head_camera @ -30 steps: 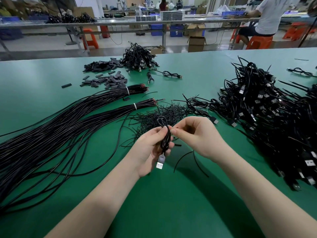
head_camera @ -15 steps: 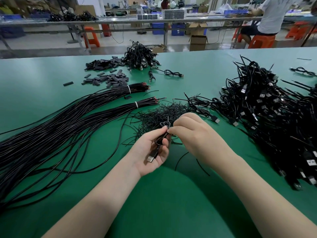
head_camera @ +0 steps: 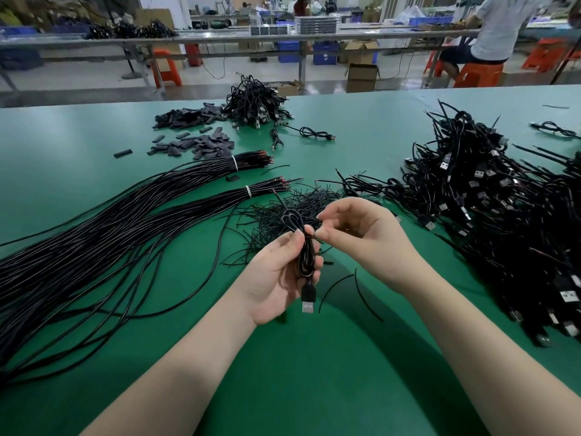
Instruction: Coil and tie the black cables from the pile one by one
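Note:
My left hand (head_camera: 276,275) grips a coiled black USB cable (head_camera: 305,253) upright over the green table (head_camera: 314,372), its silver plug (head_camera: 308,302) hanging below the palm. My right hand (head_camera: 361,237) pinches a thin black tie at the coil's waist, fingertips touching the bundle just right of it. Behind the hands lies a heap of thin black tie wires (head_camera: 292,212). Long straight black cables (head_camera: 94,240) in two banded bundles fan out to the left. A big pile of coiled, tied cables (head_camera: 490,215) fills the right side.
Two loose tie wires (head_camera: 355,291) lie near my right wrist. Dark sleeve pieces (head_camera: 201,143) and another small cable heap (head_camera: 254,102) sit at the far side, with a single coiled cable (head_camera: 314,133) beside them. A person on an orange stool (head_camera: 481,73) sits beyond the table.
The coil has turned back upright in my left hand, plug hanging down again. My right hand has opened up a little and shifted right, still pinching at the coil's middle.

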A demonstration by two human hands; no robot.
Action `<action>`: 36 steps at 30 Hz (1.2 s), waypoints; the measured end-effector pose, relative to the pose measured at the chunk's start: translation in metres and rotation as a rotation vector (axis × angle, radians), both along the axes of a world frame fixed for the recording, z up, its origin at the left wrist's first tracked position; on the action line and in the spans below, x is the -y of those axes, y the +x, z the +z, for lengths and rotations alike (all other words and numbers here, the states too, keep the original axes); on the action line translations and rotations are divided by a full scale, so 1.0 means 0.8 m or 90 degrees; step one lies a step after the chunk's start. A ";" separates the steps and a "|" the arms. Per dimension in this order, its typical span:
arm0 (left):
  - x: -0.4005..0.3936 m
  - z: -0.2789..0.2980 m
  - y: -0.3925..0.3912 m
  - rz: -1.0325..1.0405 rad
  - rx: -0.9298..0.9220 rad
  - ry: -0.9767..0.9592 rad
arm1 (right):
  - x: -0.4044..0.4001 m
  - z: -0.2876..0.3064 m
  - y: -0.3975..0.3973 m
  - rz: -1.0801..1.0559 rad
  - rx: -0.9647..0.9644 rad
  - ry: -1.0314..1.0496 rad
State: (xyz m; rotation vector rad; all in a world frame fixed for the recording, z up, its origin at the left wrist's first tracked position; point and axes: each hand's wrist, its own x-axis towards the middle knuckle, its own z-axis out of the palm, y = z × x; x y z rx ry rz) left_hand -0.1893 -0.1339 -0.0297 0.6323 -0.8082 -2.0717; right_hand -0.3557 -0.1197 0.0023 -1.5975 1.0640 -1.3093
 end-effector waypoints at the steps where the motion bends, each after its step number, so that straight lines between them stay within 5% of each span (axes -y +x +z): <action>1: 0.001 -0.001 -0.001 0.021 0.015 -0.017 | 0.001 -0.001 -0.002 -0.022 -0.016 0.026; 8: 0.000 -0.011 -0.009 0.078 0.104 -0.117 | -0.001 0.008 -0.011 -0.050 -0.128 0.239; 18: -0.001 -0.016 -0.011 0.098 0.134 -0.159 | -0.005 0.009 -0.001 -0.039 0.026 0.346; 22: -0.001 -0.015 -0.012 0.119 0.142 -0.147 | -0.002 0.006 0.003 -0.104 -0.069 0.197; 26: 0.004 -0.013 -0.009 0.144 0.119 -0.072 | 0.001 -0.008 0.016 -0.232 -0.329 -0.145; 31: 0.009 -0.008 -0.002 0.095 0.108 0.047 | 0.006 -0.018 0.010 -0.152 -0.609 -0.544; 33: 0.009 -0.008 -0.003 0.102 0.109 0.044 | 0.009 -0.016 0.008 -0.124 -0.567 -0.510; 36: 0.008 -0.011 -0.005 0.146 0.101 0.000 | 0.006 -0.013 0.012 -0.138 -0.318 -0.214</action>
